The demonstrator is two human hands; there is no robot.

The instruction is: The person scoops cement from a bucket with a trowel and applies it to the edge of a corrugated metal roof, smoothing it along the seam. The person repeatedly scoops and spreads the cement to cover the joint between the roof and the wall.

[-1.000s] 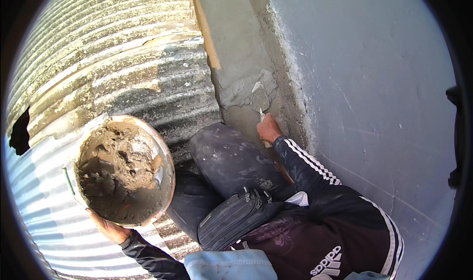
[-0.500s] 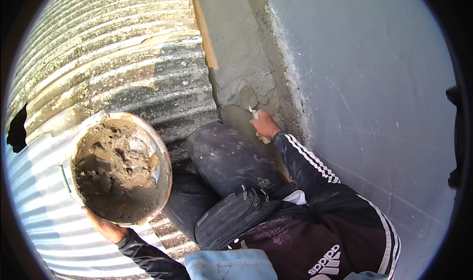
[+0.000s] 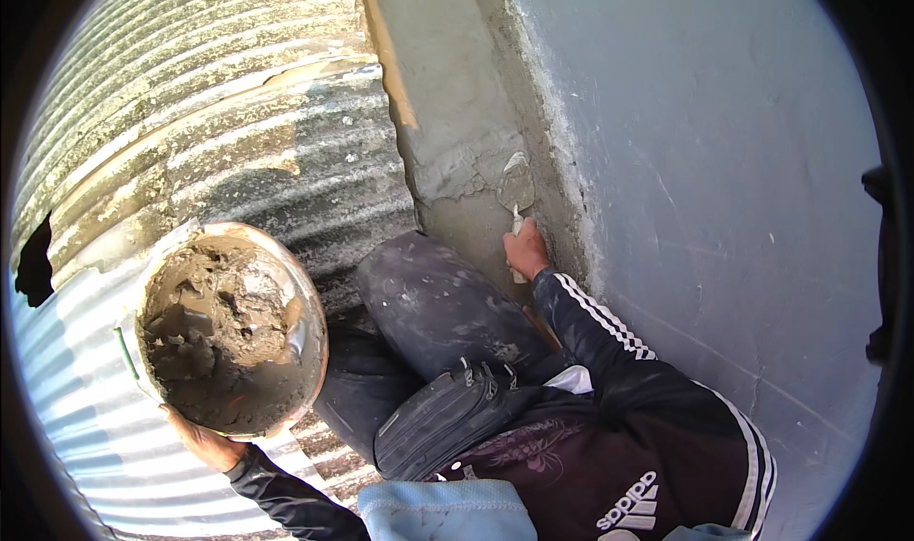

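Note:
A pointed trowel (image 3: 517, 181) has its handle in my right hand (image 3: 526, 250), whose fingers are wrapped round it. Its mortar-smeared blade lies at the edge of the wet grey mortar (image 3: 447, 94) on the ledge, near the foot of the wall. At the left, my left hand (image 3: 200, 440) grips the lower rim of a round bucket (image 3: 319, 317), thumb at the rim and the other fingers hidden beneath. Inside the bucket is wet, lumpy mortar (image 3: 228, 322), with a scraped hollow at its lower left.
Corrugated roof sheets (image 3: 257, 160), weathered and ragged at the edge, spread on the left, with a dark hole (image 3: 35, 260) at the far left. A smooth grey wall (image 3: 705, 160) rises along the right. My bent knee (image 3: 428, 275) is between bucket and ledge.
My right hand has moved a little to the right, and the trowel blade has swung right and away from the middle of the mortar edge. The left hand still holds the bucket.

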